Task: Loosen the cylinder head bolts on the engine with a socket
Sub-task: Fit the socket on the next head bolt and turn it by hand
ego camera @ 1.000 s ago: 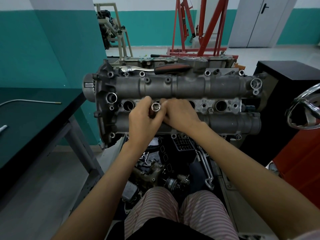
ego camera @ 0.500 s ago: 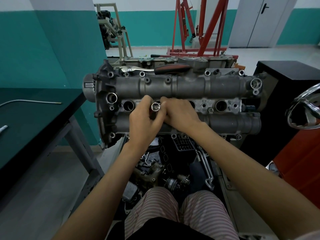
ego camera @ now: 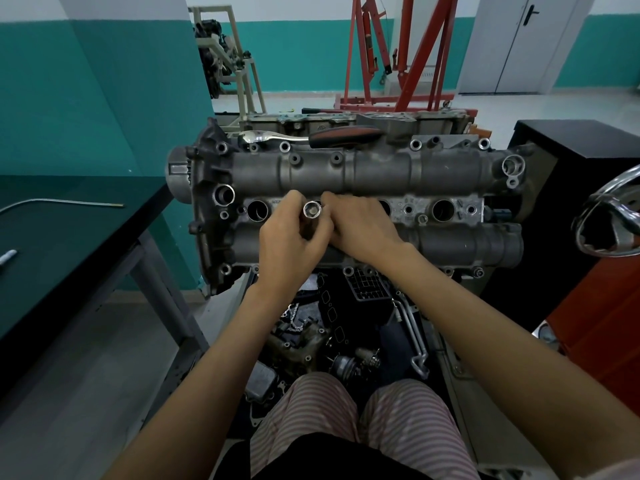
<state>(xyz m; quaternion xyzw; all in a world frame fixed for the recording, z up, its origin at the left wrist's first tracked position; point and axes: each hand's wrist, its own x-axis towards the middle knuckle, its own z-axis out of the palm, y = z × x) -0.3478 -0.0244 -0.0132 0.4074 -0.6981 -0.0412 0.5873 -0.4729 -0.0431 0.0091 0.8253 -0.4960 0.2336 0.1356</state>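
At the centre of the frame, the left hand (ego camera: 292, 244) is gripping a shiny metal socket (ego camera: 312, 210), its fingers and thumb curled round the barrel so that the open end is pointing up toward the camera. The right hand (ego camera: 363, 226) is lying just beside it, its fingertips (ego camera: 329, 199) touching the socket's rim on the right; whether those fingers are pinching the socket or only resting against it, I cannot tell. Both hands are resting over the middle row of round holes in the engine (ego camera: 381, 174), which is filling the middle of the frame from left to right on its stand. A ratchet (ego camera: 311, 136) with a black and red handle is lying along the far upper edge of the engine, apart from both hands. In the left of the frame a dark table (ego camera: 69, 237) is carrying a thin bent metal rod (ego camera: 62, 202). A red hoist (ego camera: 398, 57) is standing at the top centre. Loose engine parts (ego camera: 311, 341) are lying in the lower middle, below the engine and in front of the person's striped trousers (ego camera: 346, 410).
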